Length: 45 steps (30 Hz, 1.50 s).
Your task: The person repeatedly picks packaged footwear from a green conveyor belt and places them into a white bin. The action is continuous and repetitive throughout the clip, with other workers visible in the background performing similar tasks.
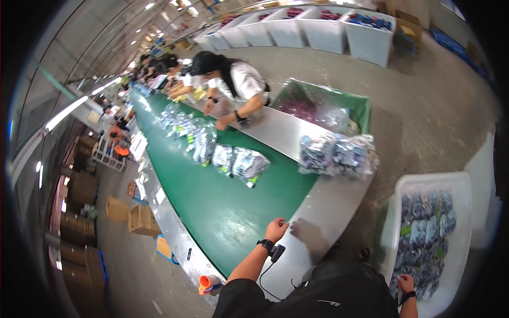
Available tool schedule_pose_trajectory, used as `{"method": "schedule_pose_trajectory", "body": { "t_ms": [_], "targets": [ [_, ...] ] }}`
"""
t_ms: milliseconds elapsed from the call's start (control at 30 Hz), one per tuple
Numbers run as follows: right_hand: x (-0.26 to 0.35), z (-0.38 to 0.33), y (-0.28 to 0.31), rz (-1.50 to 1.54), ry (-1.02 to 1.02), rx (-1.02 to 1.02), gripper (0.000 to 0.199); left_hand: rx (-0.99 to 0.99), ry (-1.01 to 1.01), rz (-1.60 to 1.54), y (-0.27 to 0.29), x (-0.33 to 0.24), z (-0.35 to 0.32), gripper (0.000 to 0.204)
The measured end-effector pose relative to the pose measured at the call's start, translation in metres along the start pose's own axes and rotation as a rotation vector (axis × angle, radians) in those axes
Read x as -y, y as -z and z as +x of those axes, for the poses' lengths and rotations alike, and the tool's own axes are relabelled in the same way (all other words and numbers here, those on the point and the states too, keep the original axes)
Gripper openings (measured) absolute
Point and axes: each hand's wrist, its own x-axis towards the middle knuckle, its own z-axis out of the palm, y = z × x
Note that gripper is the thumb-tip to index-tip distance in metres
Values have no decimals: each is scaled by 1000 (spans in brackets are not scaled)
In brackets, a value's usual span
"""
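My left hand (277,230) hangs over the seam between the green conveyor belt (238,212) and its metal end plate (313,225). Its fingers are loosely bent and apart, with nothing seen in them. At the lower right, my right hand (406,283) is at the near side of a white plastic bin (460,238). Its fingers are curled in; whatever they hold is too small to make out. Rows of bagged blue-grey packs (424,230) fill the bin. More clear-bagged packs (249,163) lie on the belt, and a bundle of them (339,153) rests on the metal ledge.
Across the belt a person in white (246,79) leans over it, with others farther along. A green-sided crate (360,111) with plastic film stands behind the ledge. Large white bins (368,42) line the back. An orange cup-like thing (208,282) sits at the near left edge.
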Motion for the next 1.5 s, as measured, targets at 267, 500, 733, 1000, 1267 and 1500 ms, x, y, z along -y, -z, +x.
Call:
{"method": "schedule_pose_trajectory", "body": {
  "t_ms": [267, 500, 733, 1000, 1267, 1500],
  "targets": [
    [18, 12, -36, -325, -5, 10, 28, -236, -75, 63, 61, 10, 104, 48],
    [166, -98, -71, -699, 228, 23, 35, -375, -80, 158, 89, 14, 199, 63],
    [144, -98, -61, -502, 67, 7, 27, -440, 35, 311, 124, 15, 261, 79],
    [134, -88, -68, -546, -34, -32, 37, -379, -95, 405, 80, 9, 210, 85],
    [168, -95, -92, -682, 126, 27, 36, -436, -236, 289, 13, -1, 109, 80],
    [158, -83, -85, -730, 131, 31, 34, -134, 166, -1440, -32, 19, 80, 69]
  ]
}}
